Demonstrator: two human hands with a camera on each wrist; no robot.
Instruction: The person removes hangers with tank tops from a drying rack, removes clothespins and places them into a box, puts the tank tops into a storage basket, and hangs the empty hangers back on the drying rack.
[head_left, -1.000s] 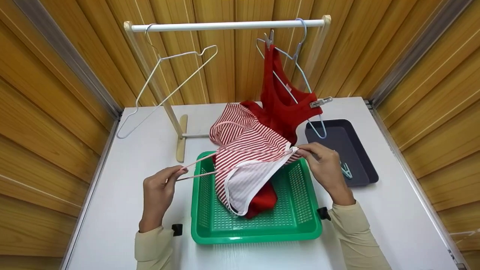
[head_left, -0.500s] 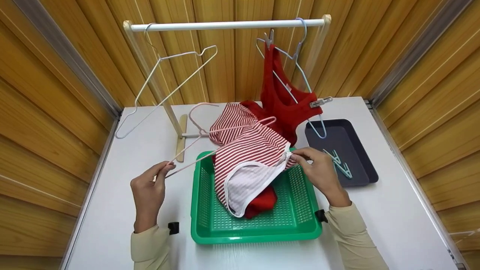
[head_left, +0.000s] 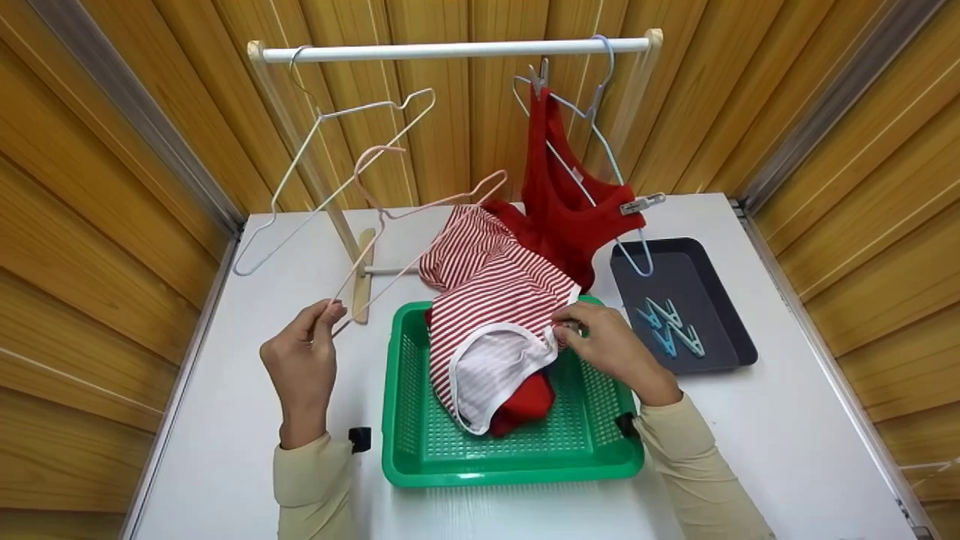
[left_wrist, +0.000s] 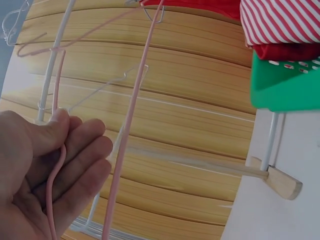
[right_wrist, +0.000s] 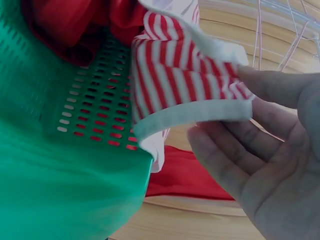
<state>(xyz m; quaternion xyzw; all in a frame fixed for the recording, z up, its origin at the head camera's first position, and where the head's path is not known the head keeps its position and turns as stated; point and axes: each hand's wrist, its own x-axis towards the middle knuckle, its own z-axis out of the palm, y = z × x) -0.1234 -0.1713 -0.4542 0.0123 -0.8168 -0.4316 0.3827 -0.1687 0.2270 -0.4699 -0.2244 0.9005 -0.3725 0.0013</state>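
My left hand (head_left: 304, 360) pinches a pink wire hanger (left_wrist: 128, 117) between thumb and fingers, left of the green basket (head_left: 517, 477). The hanger is tilted, its hook up toward the rack in the head view. With thumb and fingertips my right hand (head_left: 607, 341) pinches a white-trimmed edge of a red-and-white striped garment (head_left: 495, 277) over the basket's right side. In the right wrist view, that striped end (right_wrist: 175, 75) stretches from the basket to my fingertips. The garment's rear part lies past the basket's far rim, and its white inside shows at the front.
A white rail (head_left: 450, 52) spans the back. It bears an empty white hanger (head_left: 360, 112) and a blue hanger (head_left: 609, 154) with a red tank top (head_left: 570, 210) clipped on. More red cloth (head_left: 525, 405) lies in the basket. A dark tray (head_left: 720, 307) holds clothespins (head_left: 679, 326).
The pink hanger has come out from over the striped garment, moving up and left with my left hand. My right hand has moved left and down with the garment's edge, uncovering more clothespins.
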